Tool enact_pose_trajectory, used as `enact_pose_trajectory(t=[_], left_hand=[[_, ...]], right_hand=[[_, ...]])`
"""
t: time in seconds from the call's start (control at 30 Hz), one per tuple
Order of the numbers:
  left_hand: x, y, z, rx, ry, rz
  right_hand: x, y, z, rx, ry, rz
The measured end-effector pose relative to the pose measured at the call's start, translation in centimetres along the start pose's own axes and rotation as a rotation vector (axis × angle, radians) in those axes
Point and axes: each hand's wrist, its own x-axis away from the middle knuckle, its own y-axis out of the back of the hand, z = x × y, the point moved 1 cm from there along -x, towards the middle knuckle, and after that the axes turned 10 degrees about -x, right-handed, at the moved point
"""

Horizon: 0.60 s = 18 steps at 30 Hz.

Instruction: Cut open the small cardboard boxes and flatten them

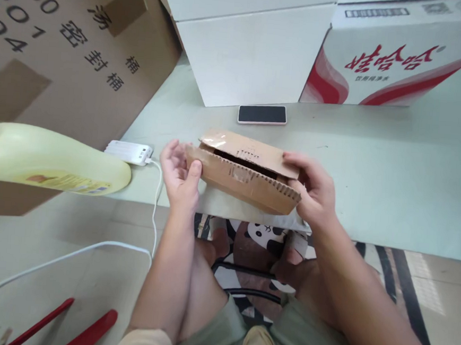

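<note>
left hand (180, 173): curled, gripping | right hand (312, 189): curled, gripping

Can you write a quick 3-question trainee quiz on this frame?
1. True or false: both hands grip the small cardboard box at its ends.
2. What lies flat on the table just behind the box?
A. a phone
B. a pair of scissors
C. a roll of tape
3. Fill in: a white cable runs from the white ____ beside the yellow bottle.

Key
1. True: the left hand holds one end, the right hand the other.
2. A, the phone, screen dark.
3. Charger.
</note>
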Motion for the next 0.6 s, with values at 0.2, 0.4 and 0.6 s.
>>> enact_pose_trajectory(t=[0.2,0.4,0.6], left_hand=[[-0.4,0.4,-0.5,-0.286,-0.077,0.133],[-0.6,0.5,-0.1,-0.266,-0.011,0.104],[-1.3,0.7,1.0,-0.141,0.082,-0.026]], right_hand=[[0.1,0.7,0.3,-0.044,0.029,0.12],[0.3,1.1,-1.2,0.028,-0.084,-0.163],[0.3,1.3,-3.5,0.028,-0.351,-0.207]])
